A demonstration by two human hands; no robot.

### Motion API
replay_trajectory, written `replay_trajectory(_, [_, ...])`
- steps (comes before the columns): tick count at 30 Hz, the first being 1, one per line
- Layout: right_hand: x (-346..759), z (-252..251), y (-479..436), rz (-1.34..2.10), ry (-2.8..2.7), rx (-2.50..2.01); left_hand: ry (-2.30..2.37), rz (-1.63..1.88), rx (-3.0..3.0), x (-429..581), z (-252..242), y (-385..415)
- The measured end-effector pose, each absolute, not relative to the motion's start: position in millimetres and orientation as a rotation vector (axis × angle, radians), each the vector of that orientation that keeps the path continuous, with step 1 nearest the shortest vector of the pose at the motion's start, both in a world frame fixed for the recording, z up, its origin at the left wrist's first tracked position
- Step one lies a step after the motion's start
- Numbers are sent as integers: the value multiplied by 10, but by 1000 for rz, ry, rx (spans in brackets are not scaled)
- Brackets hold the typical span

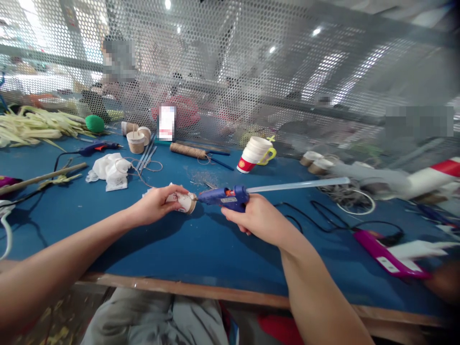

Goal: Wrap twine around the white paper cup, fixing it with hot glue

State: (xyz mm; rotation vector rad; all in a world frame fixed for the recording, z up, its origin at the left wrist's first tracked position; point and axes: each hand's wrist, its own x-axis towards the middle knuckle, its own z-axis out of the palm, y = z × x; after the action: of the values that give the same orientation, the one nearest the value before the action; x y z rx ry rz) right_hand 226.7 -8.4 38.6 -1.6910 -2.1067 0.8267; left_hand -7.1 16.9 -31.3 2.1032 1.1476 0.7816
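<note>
My left hand (158, 205) is closed around a small paper cup (187, 203) that lies tipped on its side, its end facing right and wound with a brown band. In my right hand (260, 213) is a blue hot glue gun (224, 197), held level, with a long clear glue stick (302, 184) sticking out of its back. The nozzle points left and meets the cup's banded end; whether it touches, I cannot tell. Fine scraps (206, 179) lie on the blue table (215, 254) just behind.
A stack of paper cups (251, 155), a twine spool (189, 150), a phone (166, 123) and twine-wrapped cups (135, 143) stand toward the mesh screen (215, 72). Crumpled white plastic (109, 170) and another glue gun (98, 148) lie left. A purple power strip (390, 254) with black cords lies right.
</note>
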Motion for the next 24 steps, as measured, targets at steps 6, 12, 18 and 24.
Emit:
replay_trajectory(6, [2256,363,-10,818,-2080,-1719,1172,758,2185,-64,-280,139])
replay_trajectory(12, [2222,351,34,837,-2080,-1671,1197,726,2190,-51,-268,132])
replay_trajectory(18, [2254,390,-7,869,-2064,-1717,1175,728,2188,-53,-263,129])
replay_trajectory(24, [2256,376,18,889,-2063,-1700,1178,715,2195,-53,-255,126])
